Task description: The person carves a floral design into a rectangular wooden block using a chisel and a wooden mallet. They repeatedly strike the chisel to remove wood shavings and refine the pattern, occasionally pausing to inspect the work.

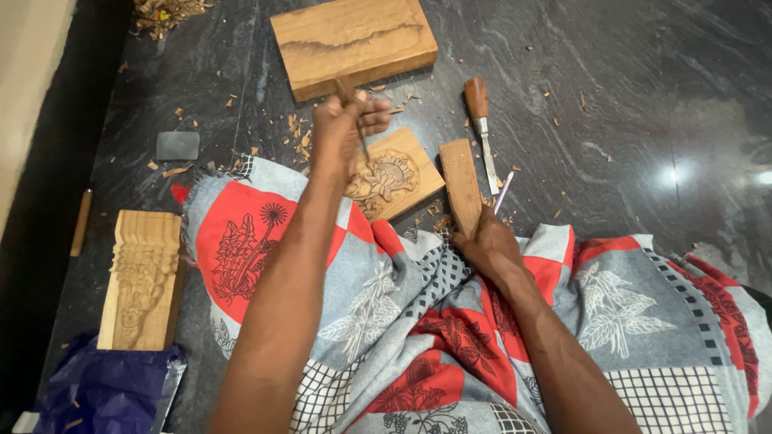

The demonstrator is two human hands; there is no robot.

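The left hand is closed around a thin chisel, its tip resting on the small carved panel that lies just under and to the right of that hand. The right hand is clamped on the lower end of a flat wooden mallet, held upright just right of the panel. The two hands are apart, with the carved panel between them.

Far left of the left hand, a slim wooden stick lies by the dark edge of the floor. Nearer, a long carved moulding lies beside the left forearm, with a crumpled blue plastic bag below it. Above the moulding sits a small grey sharpening stone. Wood chips are scattered just left of the left hand, and a heap of shavings lies at the top. Straight beyond the left hand is a thick plain wooden block, touching the chisel's far end in this view. Right of the mallet lie a wood-handled chisel and a thin pale tool, just beside the right hand. A patterned red-and-grey cloth covers the lap under both forearms.

Counted: three pieces of carved or plain wood, two chisels, one mallet, one stone, one bag.
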